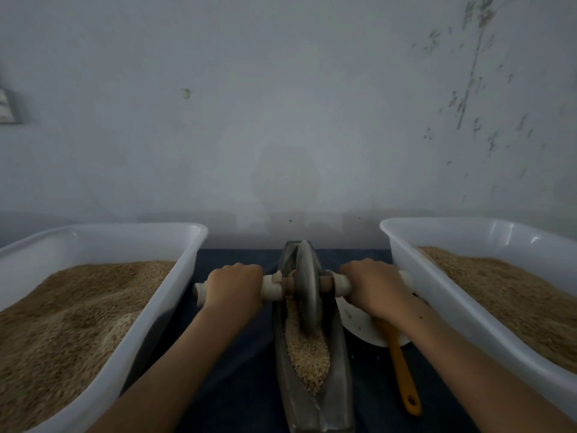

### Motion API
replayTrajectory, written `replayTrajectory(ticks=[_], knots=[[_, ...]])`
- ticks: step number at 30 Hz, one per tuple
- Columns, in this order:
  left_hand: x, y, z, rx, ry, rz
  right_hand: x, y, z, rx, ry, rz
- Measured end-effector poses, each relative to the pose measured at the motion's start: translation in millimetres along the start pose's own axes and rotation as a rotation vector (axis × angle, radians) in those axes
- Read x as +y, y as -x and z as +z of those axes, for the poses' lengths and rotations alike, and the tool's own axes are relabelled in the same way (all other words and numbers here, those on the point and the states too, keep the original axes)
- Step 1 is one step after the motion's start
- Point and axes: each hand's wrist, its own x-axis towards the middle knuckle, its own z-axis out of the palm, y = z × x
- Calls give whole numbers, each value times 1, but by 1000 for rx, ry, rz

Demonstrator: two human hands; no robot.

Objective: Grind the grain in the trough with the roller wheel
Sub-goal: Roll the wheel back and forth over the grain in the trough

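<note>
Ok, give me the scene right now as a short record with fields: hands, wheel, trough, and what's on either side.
left hand: grips left handle of the axle
right hand: grips right handle
roller wheel: upright in the trough, toward its far end
trough: dark, boat-shaped, grain along its middle
left tub: white, holds brown grain
right tub: white, holds brown grain
orange-handled tool: right of the trough, on a white plate

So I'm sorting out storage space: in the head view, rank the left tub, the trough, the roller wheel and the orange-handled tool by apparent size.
1. left tub, though cut off by the frame
2. trough
3. roller wheel and orange-handled tool: too alike to rank, and the tool is partly hidden under the right arm.
</note>
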Motion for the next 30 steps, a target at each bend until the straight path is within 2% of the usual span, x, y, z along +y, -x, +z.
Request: replayTrajectory(ticks=[5,8,12,18,21,24,28,30], knots=[[-4,-1,-5,-149,-7,42,3,4,-16,-282,-18,-26],[-6,-3,-9,-254,4,45,2,5,-21,-352,-25,-23],[-7,-2,-8,-259,21,27,0,5,-19,-285,18,-36],[-3,-2,0,-30,34,-6,-2,6,-5,2,18,-27],[-4,-2,2,-6,65,-15,-3,6,-2,73,-2,-30],[-8,-5,2,-112,70,3,-3,5,-7,20,12,-53],[-12,-5,-1,-307,93,23,-3,6,-20,-172,53,-96],[-14,-4,-3,-350,97,30,-2,6,-24,-245,51,-95]])
